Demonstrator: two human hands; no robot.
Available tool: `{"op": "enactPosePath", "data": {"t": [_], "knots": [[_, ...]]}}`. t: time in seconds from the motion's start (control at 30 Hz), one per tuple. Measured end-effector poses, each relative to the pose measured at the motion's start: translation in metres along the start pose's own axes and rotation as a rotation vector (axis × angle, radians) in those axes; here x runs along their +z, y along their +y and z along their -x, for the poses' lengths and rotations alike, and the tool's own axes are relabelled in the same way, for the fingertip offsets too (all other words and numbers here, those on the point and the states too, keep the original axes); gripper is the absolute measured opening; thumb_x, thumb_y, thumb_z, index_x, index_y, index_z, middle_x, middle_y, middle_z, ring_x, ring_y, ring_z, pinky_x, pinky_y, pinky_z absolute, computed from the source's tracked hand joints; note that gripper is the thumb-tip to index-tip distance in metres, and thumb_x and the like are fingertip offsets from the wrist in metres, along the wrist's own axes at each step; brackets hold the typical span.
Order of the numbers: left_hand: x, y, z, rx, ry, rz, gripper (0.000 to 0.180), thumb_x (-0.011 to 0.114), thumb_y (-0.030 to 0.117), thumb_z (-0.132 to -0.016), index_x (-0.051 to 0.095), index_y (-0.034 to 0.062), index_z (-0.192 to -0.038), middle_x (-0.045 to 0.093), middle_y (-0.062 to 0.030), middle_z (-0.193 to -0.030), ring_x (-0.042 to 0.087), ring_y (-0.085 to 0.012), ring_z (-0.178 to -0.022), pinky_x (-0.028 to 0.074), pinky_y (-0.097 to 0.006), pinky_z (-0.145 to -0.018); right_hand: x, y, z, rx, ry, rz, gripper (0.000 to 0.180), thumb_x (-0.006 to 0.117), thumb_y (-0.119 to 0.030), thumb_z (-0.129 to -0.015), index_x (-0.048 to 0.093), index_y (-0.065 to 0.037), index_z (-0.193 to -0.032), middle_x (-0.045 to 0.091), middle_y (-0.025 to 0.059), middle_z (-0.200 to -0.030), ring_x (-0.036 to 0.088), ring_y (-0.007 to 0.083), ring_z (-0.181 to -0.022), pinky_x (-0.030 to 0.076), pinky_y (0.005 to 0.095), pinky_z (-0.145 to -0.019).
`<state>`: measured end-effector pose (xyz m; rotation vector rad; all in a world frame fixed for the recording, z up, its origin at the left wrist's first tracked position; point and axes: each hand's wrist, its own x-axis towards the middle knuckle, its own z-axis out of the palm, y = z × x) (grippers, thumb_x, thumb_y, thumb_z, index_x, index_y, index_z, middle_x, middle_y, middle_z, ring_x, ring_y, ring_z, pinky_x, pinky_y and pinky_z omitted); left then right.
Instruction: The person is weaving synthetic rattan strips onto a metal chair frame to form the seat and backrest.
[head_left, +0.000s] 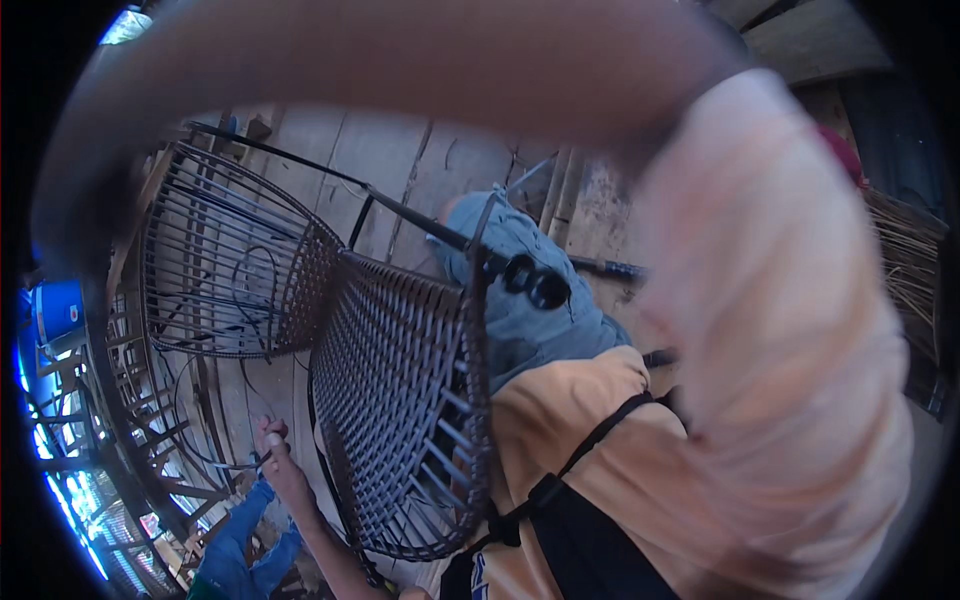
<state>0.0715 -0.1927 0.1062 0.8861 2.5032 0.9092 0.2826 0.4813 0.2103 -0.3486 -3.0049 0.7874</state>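
Observation:
A brown woven wicker chair frame (400, 390) leans tilted against my body and legs. One part is tightly woven; the other part (230, 260) has open parallel strands. My left hand (274, 438), low on the left beside the frame, is closed on a thin dark weaving strand (185, 425) that curves in a loop. Across the top stretches my right arm, raised and blurred, in a peach sleeve. My right hand (88, 215) is a dark smear at the far left, its fingers unreadable. Whether it holds anything cannot be seen.
Wooden planks (390, 165) form the floor. A blue bucket (60, 308) stands at far left, near wooden frames (140, 400). Blue trousers (235, 540) of another person show at lower left. A bundle of thin sticks (905, 265) lies at right.

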Motion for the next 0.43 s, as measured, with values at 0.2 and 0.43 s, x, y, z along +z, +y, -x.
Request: {"op": "enactPosePath", "data": {"t": [0.2, 0.43], "knots": [[-0.089, -0.044, 0.017, -0.445, -0.003, 0.414, 0.047, 0.058, 0.043, -0.086, 0.055, 0.0089, -0.117, 0.053, -0.0019, -0.123, 0.050, -0.0158, -0.106, 0.034, -0.034, -0.085, 0.032, -0.095, 0.081, 0.287, 0.187, 0.111, 0.041, 0.053, -0.042, -0.084, 0.064, -0.002, -0.085, 0.065, 0.0093, -0.069, 0.062, 0.0221, -0.059, 0.048, 0.0312, -0.050], [-0.076, -0.060, 0.060, -0.642, -0.129, 0.442, 0.056, 0.060, 0.044, -0.083, 0.042, 0.0142, -0.127, 0.045, -0.0044, -0.127, 0.043, -0.0203, -0.114, 0.034, -0.047, -0.094, 0.206, 0.201, 0.299, 1.078, 0.351, -0.403, 0.032, 0.048, -0.028, -0.087, 0.057, -0.003, -0.069, 0.055, 0.0053, -0.050, 0.050, 0.0213, -0.036, 0.038, 0.0335, -0.034]]}}
